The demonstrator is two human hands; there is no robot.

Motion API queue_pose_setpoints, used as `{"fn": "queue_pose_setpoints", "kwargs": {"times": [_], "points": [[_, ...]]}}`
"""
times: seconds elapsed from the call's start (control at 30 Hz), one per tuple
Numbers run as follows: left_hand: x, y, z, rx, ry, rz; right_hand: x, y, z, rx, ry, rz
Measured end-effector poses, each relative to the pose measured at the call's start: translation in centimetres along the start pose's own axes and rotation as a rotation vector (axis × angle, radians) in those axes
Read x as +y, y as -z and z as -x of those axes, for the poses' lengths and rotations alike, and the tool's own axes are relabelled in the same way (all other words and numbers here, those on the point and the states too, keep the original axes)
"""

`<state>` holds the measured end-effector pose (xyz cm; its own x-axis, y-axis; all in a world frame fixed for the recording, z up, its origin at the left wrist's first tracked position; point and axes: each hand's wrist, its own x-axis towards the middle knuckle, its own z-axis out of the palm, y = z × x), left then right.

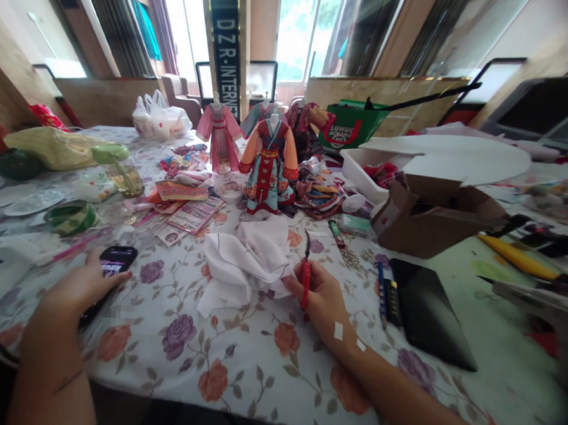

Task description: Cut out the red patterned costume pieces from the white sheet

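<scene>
My left hand (77, 287) lies across a dark phone (112, 264) at the table's left, thumb stretched over its lit screen and fingers along its left side. Red-handled scissors (306, 280) with dark blades pointing up are in my closed right hand (324, 300). My right fingertips also touch the edge of a crumpled white cloth (243, 261) marked with dark lines. Two small white patches stick to my right wrist and forearm. Just beyond the cloth stands a small orange, red and teal robe (270, 164) on a stand.
More small robes (219, 136) and fabric heaps (318, 189) stand behind. A cardboard box (426, 223), black tablet (428, 315) and blue pen (382, 294) lie right. Left are a green tape roll (72, 217), a green-lidded bottle (124, 175) and a booklet (195, 214).
</scene>
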<state>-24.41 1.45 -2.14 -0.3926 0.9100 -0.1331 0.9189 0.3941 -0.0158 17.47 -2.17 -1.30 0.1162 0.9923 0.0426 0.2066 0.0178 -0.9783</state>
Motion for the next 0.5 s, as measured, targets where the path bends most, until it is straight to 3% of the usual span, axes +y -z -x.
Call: {"fn": "queue_pose_setpoints", "kwargs": {"times": [0.1, 0.37, 0.5], "points": [[-0.8, -0.2, -0.7, -0.028, -0.015, 0.026, 0.0, 0.0, 0.0, 0.006, -0.001, 0.008], [-1.3, 0.6, -2.3, -0.03, -0.219, -0.024, 0.0, -0.2, 0.0, 0.0, -0.031, -0.045], [-1.5, 1.4, -3.0, -0.042, -0.39, 0.058, 0.0, -0.2, -0.1, 0.007, -0.034, -0.077]]}}
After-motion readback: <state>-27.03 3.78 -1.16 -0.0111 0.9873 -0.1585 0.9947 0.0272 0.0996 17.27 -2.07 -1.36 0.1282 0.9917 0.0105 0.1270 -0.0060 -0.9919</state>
